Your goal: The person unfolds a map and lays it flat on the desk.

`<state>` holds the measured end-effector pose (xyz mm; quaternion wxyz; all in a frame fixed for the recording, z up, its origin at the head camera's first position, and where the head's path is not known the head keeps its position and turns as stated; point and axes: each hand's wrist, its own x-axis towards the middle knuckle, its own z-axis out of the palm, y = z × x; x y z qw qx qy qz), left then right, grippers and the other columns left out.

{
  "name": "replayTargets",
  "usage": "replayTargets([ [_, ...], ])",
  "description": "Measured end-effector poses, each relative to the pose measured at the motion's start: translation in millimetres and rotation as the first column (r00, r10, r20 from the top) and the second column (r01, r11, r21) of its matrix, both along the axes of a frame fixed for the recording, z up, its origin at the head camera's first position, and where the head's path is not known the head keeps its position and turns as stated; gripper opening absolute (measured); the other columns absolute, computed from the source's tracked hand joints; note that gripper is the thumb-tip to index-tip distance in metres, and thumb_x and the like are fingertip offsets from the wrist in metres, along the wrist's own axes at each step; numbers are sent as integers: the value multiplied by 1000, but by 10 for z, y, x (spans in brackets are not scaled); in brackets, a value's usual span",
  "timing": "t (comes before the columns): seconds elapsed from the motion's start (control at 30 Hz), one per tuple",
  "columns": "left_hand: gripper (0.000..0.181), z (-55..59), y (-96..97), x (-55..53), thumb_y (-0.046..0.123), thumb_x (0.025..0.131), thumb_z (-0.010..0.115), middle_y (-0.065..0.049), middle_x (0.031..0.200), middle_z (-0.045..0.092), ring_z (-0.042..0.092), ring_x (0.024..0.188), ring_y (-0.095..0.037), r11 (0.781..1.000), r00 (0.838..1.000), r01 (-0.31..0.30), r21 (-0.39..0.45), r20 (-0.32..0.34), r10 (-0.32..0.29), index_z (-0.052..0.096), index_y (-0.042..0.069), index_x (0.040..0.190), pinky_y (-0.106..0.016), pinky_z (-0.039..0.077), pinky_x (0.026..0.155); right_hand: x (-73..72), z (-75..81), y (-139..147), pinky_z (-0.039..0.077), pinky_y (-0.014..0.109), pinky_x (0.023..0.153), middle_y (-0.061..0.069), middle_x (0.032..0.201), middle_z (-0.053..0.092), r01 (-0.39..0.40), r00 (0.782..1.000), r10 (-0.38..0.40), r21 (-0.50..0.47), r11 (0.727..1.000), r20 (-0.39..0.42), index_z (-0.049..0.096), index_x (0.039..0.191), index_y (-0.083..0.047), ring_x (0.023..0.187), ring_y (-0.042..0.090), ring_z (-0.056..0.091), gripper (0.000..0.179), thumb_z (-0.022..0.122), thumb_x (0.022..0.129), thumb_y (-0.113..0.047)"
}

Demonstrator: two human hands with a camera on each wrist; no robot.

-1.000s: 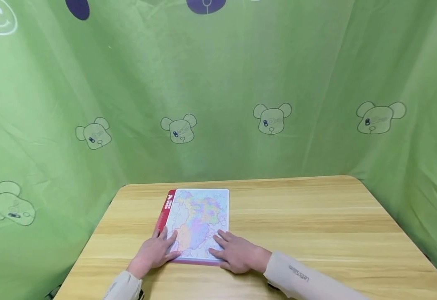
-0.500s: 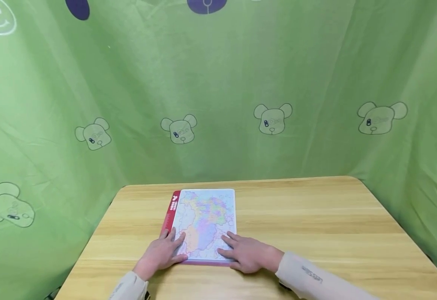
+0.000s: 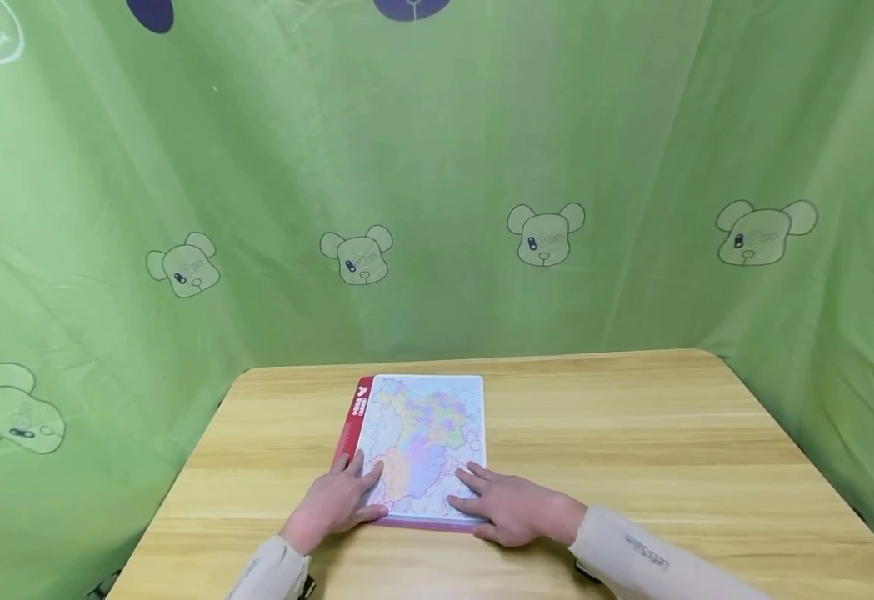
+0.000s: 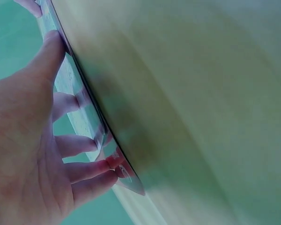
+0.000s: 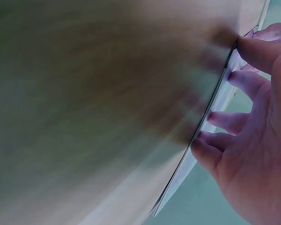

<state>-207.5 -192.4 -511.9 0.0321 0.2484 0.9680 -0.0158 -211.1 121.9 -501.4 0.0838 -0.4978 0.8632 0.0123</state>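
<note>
A thin map board (image 3: 422,433) with a multicoloured map and a red strip down its left side lies flat on the wooden table. My left hand (image 3: 335,500) rests on its near left corner, fingers spread over the red strip and the map's edge. On the near right corner lies my right hand (image 3: 515,508), its fingers spread and its fingertips on the map. In the left wrist view the fingertips of the left hand (image 4: 42,126) touch the board's glossy face. The right wrist view shows the right hand (image 5: 253,112) with its fingertips along the board's edge.
The light wooden table (image 3: 631,433) has rounded far corners. A green curtain (image 3: 451,167) printed with bear heads hangs behind it and on both sides. Pale sleeves (image 3: 654,554) cover both forearms.
The map board has slid to the right across the table, and both hands have moved right with it, staying on its near corners.
</note>
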Motion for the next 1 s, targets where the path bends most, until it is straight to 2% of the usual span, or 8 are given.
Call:
replayTargets([
  [0.27, 74, 22, 102, -13, 63, 87, 51, -26, 143, 38, 34, 128, -51, 999, 999, -29, -14, 26, 29, 45, 15, 142, -56, 48, 87, -20, 22, 96, 34, 42, 107, 20, 152, 24, 14, 999, -13, -23, 1000, 40, 39, 146, -21, 138, 39, 23, 51, 46, 99, -39],
  [0.57, 76, 28, 268, -21, 67, 85, 48, -24, 143, 39, 37, 127, -48, 997, 998, -43, -67, 35, 45, 44, 17, 143, -54, 48, 88, -21, 6, 252, 39, 47, 102, 25, 150, 24, 23, 997, -17, -76, 997, 77, 42, 144, -21, 135, 43, 25, 51, 48, 98, -40],
  [0.8, 78, 37, 366, -29, 68, 85, 47, -23, 144, 38, 37, 128, -46, 993, 997, -55, -105, 51, 61, 42, 19, 144, -52, 47, 92, -34, 4, 340, 37, 46, 104, 22, 152, 22, 40, 994, -33, -67, 997, 107, 40, 145, -23, 137, 41, 22, 51, 46, 98, -42],
  [1.0, 82, 71, 447, -11, 71, 82, 48, -25, 143, 39, 38, 127, -47, 994, 998, -42, -102, 49, 47, 43, 18, 144, -52, 49, 89, -39, 29, 408, 37, 48, 104, 22, 152, 22, 71, 990, -62, -62, 996, 129, 41, 145, -24, 138, 40, 22, 51, 49, 97, -41],
])
